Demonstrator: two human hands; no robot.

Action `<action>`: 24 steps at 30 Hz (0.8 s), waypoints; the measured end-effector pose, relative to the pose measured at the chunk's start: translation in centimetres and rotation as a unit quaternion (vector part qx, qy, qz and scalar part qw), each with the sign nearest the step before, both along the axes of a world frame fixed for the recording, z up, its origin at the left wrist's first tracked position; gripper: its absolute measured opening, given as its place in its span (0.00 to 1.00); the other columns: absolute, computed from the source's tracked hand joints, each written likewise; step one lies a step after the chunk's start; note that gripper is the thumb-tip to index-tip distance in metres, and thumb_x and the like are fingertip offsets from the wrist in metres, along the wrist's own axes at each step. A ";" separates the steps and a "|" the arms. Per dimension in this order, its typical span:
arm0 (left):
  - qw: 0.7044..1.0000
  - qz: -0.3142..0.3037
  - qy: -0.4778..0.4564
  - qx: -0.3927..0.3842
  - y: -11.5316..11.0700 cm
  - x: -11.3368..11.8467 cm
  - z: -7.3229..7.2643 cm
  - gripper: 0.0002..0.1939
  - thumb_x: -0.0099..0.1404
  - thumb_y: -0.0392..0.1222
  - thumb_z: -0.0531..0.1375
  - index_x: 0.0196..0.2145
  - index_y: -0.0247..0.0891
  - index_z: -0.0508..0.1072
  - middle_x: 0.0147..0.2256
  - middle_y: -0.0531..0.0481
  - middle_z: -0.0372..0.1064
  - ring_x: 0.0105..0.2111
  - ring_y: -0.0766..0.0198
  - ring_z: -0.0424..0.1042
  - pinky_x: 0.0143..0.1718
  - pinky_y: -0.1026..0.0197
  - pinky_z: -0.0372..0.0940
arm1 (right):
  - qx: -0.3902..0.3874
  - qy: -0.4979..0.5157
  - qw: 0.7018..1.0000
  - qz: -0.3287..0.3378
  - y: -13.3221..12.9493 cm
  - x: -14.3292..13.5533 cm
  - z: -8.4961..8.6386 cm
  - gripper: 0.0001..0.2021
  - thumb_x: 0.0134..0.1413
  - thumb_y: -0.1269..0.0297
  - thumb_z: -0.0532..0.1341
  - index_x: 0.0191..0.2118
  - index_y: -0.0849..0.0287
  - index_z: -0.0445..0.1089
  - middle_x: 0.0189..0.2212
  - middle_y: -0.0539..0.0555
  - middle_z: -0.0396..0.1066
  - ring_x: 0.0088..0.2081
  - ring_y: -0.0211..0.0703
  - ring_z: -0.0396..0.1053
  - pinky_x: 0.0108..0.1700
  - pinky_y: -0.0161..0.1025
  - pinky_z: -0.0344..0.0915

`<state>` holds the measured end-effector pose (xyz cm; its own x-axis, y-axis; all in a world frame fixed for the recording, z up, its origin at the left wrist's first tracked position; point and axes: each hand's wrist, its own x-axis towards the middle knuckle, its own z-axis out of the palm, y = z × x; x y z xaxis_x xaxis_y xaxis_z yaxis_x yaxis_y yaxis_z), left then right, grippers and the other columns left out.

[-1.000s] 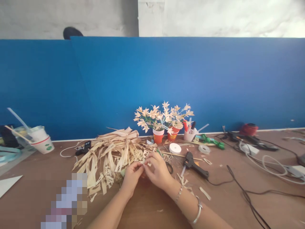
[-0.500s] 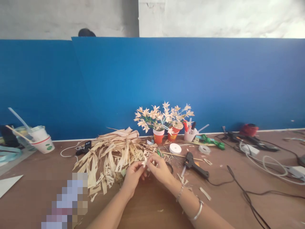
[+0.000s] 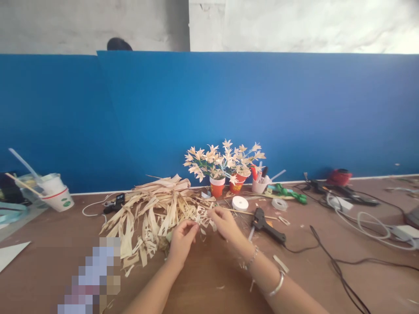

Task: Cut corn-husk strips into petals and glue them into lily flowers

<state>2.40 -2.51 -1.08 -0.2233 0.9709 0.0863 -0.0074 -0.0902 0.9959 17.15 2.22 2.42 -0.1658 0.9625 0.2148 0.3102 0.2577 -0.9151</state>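
My left hand is pinched at the lower middle of the view, thumb against the index finger; whatever it holds is too small to make out. To its right, my right hand reaches over small pale petal-like pieces, its fingers bent together and partly hidden. Dried husk strips lie in a heap beside and behind my left hand. Beyond my hands, pale husk flowers stand in a red paper cup, with a second flower cup just right of it.
A black glue gun lies right of my right hand, its cord trailing right. Behind it are a white tape roll, a clear tape roll and green tangled stems. Cups stand far left; a blue partition backs the table.
My hands have moved apart. The small pale piece between my fingertips is no longer visible there, and my right hand has shifted slightly right, over the pale pieces.
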 end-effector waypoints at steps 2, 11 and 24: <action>1.000 0.010 -0.003 0.008 0.0 0.0 0.1 0.11 0.52 0.47 0.62 0.24 0.36 0.70 0.17 0.58 0.61 0.17 0.72 0.58 0.19 0.69 0.54 | 0.006 -0.069 0.997 -0.028 0.8 1.9 1.4 0.11 0.49 0.60 0.53 0.24 0.61 0.65 0.20 0.49 0.65 0.25 0.38 0.62 0.29 0.33 0.56; 0.998 0.014 0.049 0.026 0.2 -0.1 -0.2 0.11 0.52 0.48 0.61 0.24 0.36 0.72 0.22 0.53 0.68 0.23 0.66 0.65 0.24 0.66 0.58 | -0.094 -0.544 0.819 -0.157 -0.1 12.3 4.8 0.14 0.45 0.70 0.56 0.41 0.62 0.70 0.40 0.65 0.71 0.41 0.55 0.70 0.36 0.41 0.60; 0.998 0.007 0.056 0.021 0.3 -0.3 -0.3 0.12 0.51 0.49 0.61 0.23 0.36 0.71 0.20 0.54 0.66 0.22 0.66 0.63 0.25 0.65 0.58 | -0.074 -0.471 0.840 -0.259 -0.3 13.6 -0.3 0.15 0.49 0.68 0.55 0.43 0.68 0.63 0.42 0.68 0.67 0.43 0.57 0.68 0.40 0.43 0.60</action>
<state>2.12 -2.17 -1.39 -0.2229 0.9628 0.1525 0.1062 -0.1316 0.9856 30.78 1.88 2.16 0.2538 0.9625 0.0953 0.9502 -0.2297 -0.2105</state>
